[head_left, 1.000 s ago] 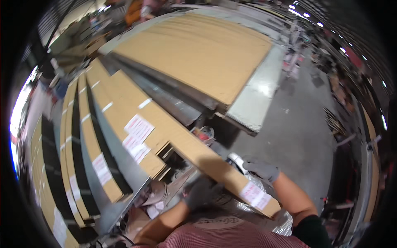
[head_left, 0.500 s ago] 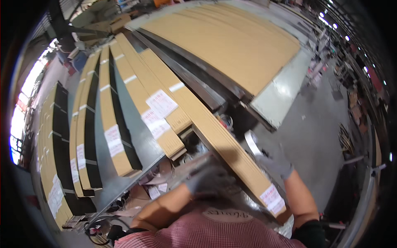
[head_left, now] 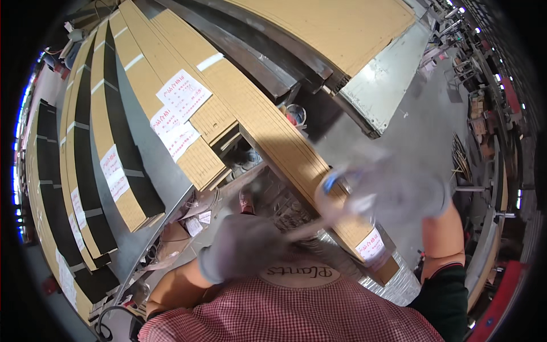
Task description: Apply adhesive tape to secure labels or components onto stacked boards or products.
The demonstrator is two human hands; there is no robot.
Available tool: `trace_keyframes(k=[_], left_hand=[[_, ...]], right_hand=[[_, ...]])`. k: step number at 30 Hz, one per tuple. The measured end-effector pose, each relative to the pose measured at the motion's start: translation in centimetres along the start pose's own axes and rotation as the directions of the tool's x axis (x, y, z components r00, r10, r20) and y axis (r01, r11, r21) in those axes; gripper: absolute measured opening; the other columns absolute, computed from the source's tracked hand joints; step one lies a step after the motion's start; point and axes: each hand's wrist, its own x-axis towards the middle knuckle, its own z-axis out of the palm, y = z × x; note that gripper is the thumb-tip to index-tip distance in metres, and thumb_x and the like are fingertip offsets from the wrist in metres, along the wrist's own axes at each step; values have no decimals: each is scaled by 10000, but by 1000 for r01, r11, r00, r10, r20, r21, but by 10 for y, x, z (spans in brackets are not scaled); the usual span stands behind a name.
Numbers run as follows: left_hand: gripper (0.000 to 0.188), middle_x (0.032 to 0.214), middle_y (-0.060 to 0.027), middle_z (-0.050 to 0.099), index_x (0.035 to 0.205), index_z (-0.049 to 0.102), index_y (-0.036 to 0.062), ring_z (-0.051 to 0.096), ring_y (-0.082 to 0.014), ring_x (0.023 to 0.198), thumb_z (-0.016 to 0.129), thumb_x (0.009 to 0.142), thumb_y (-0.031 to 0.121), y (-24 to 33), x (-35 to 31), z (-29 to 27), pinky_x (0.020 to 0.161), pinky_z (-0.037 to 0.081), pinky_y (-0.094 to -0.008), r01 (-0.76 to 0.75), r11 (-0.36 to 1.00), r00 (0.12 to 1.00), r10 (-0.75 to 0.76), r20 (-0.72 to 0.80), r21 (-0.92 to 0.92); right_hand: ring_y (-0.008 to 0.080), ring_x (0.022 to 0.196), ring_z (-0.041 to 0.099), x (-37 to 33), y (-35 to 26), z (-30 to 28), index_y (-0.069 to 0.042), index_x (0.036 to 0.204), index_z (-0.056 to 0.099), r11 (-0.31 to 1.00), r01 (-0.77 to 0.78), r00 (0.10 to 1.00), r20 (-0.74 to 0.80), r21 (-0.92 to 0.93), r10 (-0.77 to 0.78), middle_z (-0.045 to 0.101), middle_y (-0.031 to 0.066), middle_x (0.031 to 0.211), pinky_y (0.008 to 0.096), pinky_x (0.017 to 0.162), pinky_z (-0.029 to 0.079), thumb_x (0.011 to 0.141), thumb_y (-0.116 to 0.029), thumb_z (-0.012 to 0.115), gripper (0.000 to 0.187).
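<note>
My right hand, in a grey glove and blurred by motion, grips a roll of tape with a blue patch inside its ring. A pale strip of tape stretches from the roll to my left hand, also grey-gloved and closed on the strip's end. Below the strip lies a long, narrow cardboard bundle, its near end bearing a white label with red print. The roll hides part of that bundle.
Several long cardboard packs with labels and pale bands lie on the grey metal table at left. A stack of large cardboard sheets rests on another table at the far right. Silvery wrap hangs below the bundle's near end.
My hands have come up closer to the camera, and a tape strip now spans between them. The roll has moved left over the bundle. The view has shifted, so packs sit further left.
</note>
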Motion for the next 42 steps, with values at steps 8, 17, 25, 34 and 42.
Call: trace_keyframes(k=[8,17,25,34,42], left_hand=[[245,1069,-79,685,1124,672,22,621,-138,1014,637,919,150,-143,-9,120,879,498,-290,471,579,831,-544,115,-666],[226,946,-47,683,1032,688,27,620,-123,868,688,868,182,-180,-20,153,776,503,-291,359,701,853,-514,-88,-616],[324,635,3,510,733,582,43,437,-102,596,857,714,213,-119,-61,44,525,364,-292,595,783,797,-544,263,-181],[234,714,-48,555,761,593,65,520,-158,619,769,779,218,-30,88,-10,520,401,-312,364,899,919,-306,248,-245],[244,943,-66,681,895,742,113,599,-259,911,677,795,326,-86,107,29,870,422,-395,-303,941,943,273,193,152]], right_hand=[[189,836,622,37,208,99,-6,1010,656,878,-420,899,-25,230,437,670,135,918,364,887,467,912,-227,569,258],[364,1013,552,67,37,116,-71,1348,503,812,-472,795,-563,-342,225,387,226,1441,444,875,453,757,-109,713,629],[421,1013,559,73,36,118,-105,1270,548,814,-452,745,-657,-365,119,465,237,1336,455,833,472,674,-95,743,627],[409,1055,550,62,53,128,-5,819,554,962,-260,548,-833,-87,73,542,255,1149,429,883,463,777,-109,698,183],[188,948,580,-13,95,82,-17,979,626,611,-40,546,-495,791,677,610,74,1074,328,888,447,874,-196,637,208]])
